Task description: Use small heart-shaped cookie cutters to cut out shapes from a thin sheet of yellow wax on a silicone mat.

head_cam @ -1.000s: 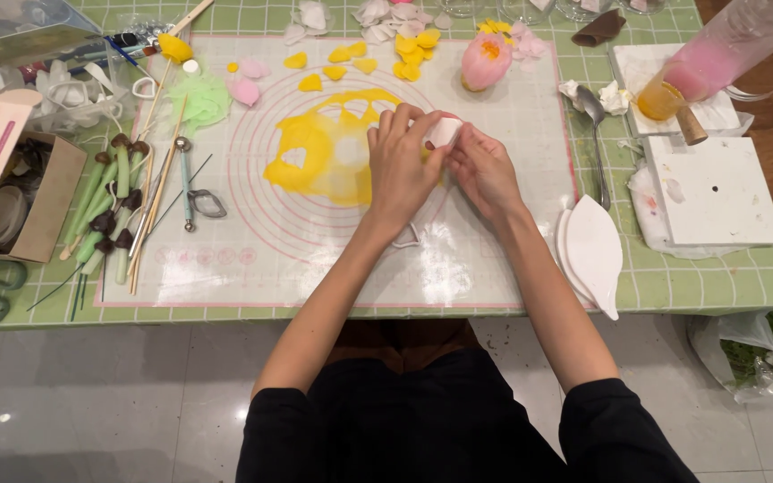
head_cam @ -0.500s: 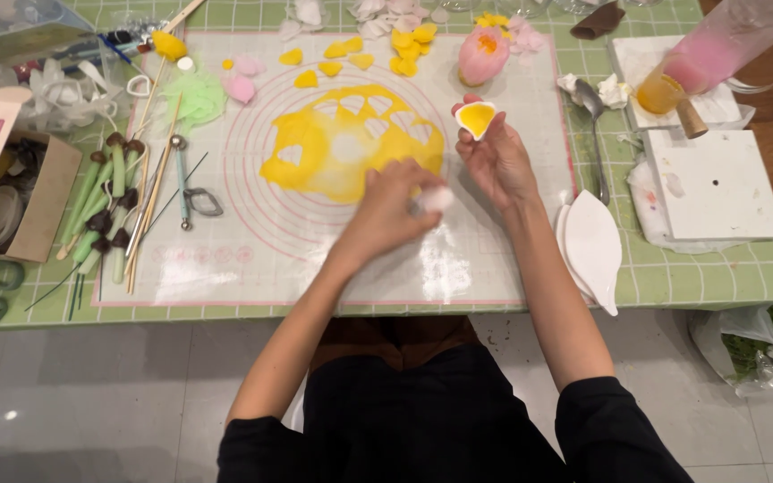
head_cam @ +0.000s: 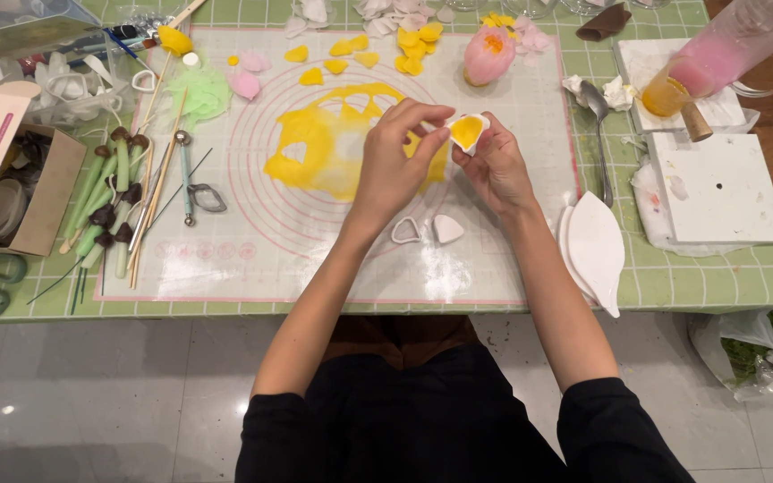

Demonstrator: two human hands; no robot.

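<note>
Small white petal-shaped mould with yellow paste inside (head_cam: 466, 131) cradled in right hand (head_cam: 496, 170) above the translucent silicone mat (head_cam: 512, 259); left hand (head_cam: 400, 152) pinched closed on its rim, apparently steadying it for pressing.

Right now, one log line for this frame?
left hand: pinching yellow petal | right hand: holding white cutter | above mat

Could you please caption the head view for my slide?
Both hands, left hand and right hand, hold a yellow-filled petal cutter above a rolled yellow sheet.
</note>
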